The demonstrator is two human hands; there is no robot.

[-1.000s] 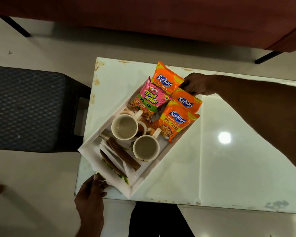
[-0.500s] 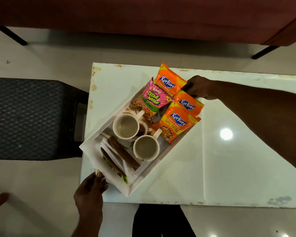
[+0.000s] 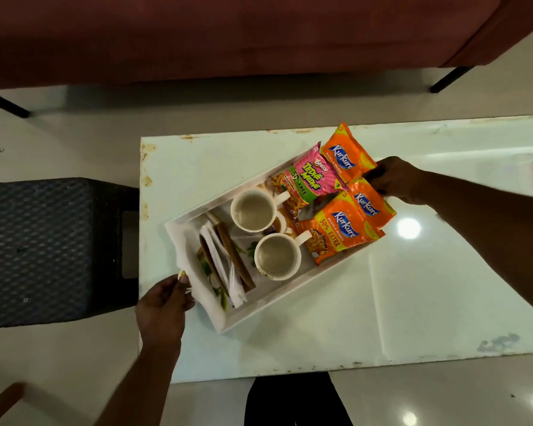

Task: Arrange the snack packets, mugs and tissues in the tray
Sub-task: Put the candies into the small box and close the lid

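Snugly, glossy crinkled packets [image 3: 336,229] fill rectangular white tray [image 3: 277,304].

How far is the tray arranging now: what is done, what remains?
Done: both mugs, four snack packets and the tissues lie in the tray. In hand: the left hand pinches the tray's near end; the right hand is at the packet end, its grip hidden. Left: perhaps only straightening the tray.

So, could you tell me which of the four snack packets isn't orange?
The pink-and-green Tedhe Medhe packet, beside the far white mug; the three Kurkure packets are orange.
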